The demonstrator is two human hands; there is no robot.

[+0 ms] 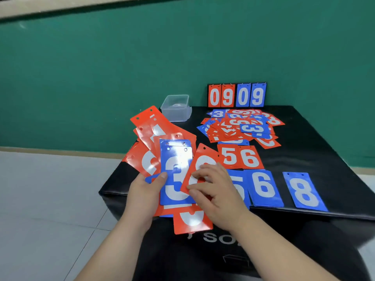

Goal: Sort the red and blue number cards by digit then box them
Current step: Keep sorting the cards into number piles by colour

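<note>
Left hand [146,191] gripping fanned red-and-blue plastic cards [176,159], right hand [215,191] pinching one red card [200,154]. Sorting barely starting: mixed heap [241,126] at 1 o'clock lying unsorted.

Digits hidden on the black block [304,138].
The blue 3 card [175,175] masks most of the fanned cards [146,126] held in the left hand [146,191]. The right hand [215,191] covers much of the red card [203,157] it pinches and of the blue 5 pile [240,183]. The far-edge heap [239,126] overlaps, mostly illegible.
</note>
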